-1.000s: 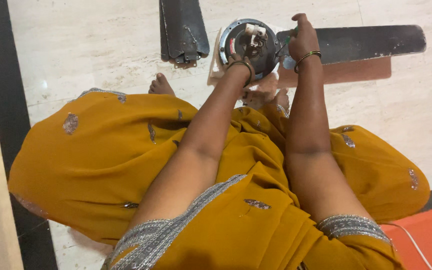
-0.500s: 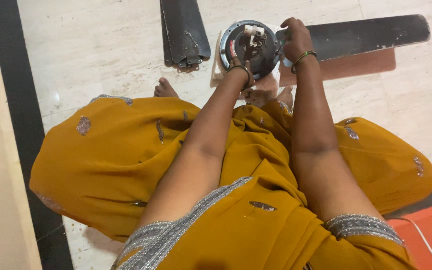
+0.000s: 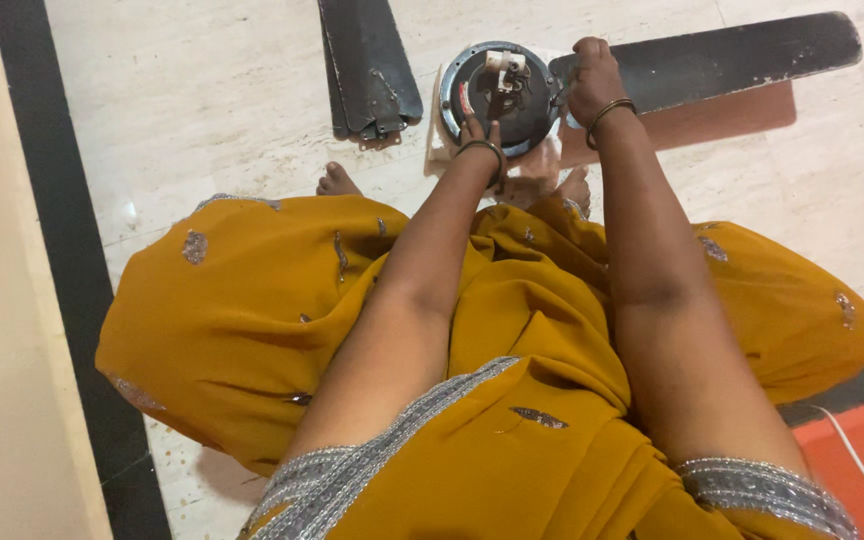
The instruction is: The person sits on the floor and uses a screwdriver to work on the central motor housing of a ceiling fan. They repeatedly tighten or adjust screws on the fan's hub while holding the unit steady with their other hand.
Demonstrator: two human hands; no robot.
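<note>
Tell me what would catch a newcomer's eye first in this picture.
Probably the round dark fan motor housing on the pale floor at top centre, with both hands on it: the left hand at its near rim, the right hand where a long dark blade joins it. A loose blade lies to the left, and mustard-yellow fabric fills the foreground.

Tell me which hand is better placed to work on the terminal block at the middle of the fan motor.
Left, probably. The left hand rests on the near rim of the round fan motor, fingers pointing at the pale terminal block. The right hand is at the root of the attached blade, apparently steadying it.
</note>
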